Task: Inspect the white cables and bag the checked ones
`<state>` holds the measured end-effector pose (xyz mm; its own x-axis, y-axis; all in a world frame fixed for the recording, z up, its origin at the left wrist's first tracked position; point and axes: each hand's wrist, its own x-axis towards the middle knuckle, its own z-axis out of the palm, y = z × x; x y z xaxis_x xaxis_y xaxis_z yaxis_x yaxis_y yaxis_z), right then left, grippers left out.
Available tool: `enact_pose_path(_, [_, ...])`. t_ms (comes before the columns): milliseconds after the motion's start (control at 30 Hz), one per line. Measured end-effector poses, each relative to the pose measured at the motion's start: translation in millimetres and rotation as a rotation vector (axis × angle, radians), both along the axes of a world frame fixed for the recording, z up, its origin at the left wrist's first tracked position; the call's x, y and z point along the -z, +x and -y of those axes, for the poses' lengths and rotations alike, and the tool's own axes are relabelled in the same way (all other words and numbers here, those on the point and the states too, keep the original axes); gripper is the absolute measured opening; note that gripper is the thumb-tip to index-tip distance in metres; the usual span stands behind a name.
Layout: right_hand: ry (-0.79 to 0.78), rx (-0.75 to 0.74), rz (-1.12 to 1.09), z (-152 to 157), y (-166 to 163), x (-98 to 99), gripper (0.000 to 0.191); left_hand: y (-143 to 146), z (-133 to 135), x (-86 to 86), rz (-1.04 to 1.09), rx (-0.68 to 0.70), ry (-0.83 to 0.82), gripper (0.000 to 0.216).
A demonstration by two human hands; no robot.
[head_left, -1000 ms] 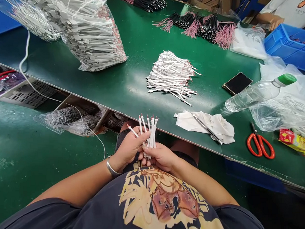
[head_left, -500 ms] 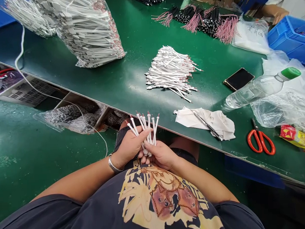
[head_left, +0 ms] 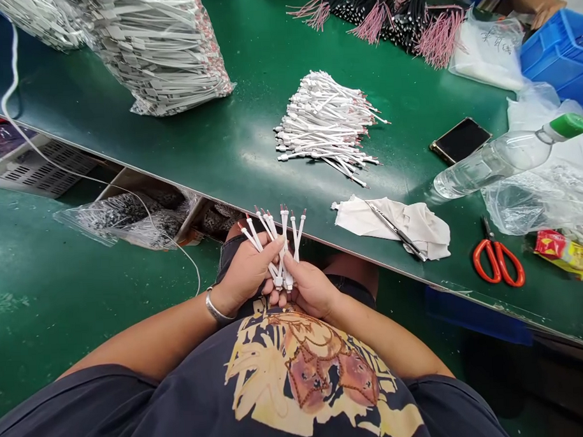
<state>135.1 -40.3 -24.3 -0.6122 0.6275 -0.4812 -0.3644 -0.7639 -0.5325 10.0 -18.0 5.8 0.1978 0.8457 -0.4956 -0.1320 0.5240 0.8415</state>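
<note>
Both my hands meet low in front of my chest, just below the near edge of the green table [head_left: 232,150]. My left hand [head_left: 248,274] is closed round a fan of several short white cables [head_left: 275,235] whose tips point up and away. My right hand [head_left: 310,288] pinches the lower ends of the same cables, fingers pressed together. A loose pile of like white cables [head_left: 324,125] lies on the table beyond my hands.
A big clear bag of white cable parts [head_left: 156,51] sits at the back left. White cloth with tweezers [head_left: 397,224], red scissors [head_left: 497,261], a water bottle [head_left: 500,157], a phone [head_left: 461,139], a blue crate [head_left: 561,59] and black-pink wire bundles [head_left: 399,20] lie to the right. Another person's hand [head_left: 537,3] shows far right.
The cables in my hands have spread into a wider fan. My hands have stayed together, and the view has tilted down a little.
</note>
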Motion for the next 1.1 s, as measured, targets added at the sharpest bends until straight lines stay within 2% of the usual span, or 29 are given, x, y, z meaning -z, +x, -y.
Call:
enact_pose_path(133, [0.03,-0.013,0.007,0,2,-0.3,0.062,0,0,0.5,-0.02,0.004,-0.009,0.031])
enact_pose_path(333, [0.098,-0.057,0.059,1,7,-5.3,0.048,0,0,-4.9,-0.044,0.039,0.024,0.031])
enact_pose_path(567, [0.082,-0.042,0.049,0,7,-5.9,0.048,2,-4,-6.9,-0.014,0.0,0.002,0.03])
enact_pose_path(1100, [0.035,0.011,0.029,-1,6,-9.9,0.046,1,-3,1.4,0.056,-0.055,-0.009,0.037])
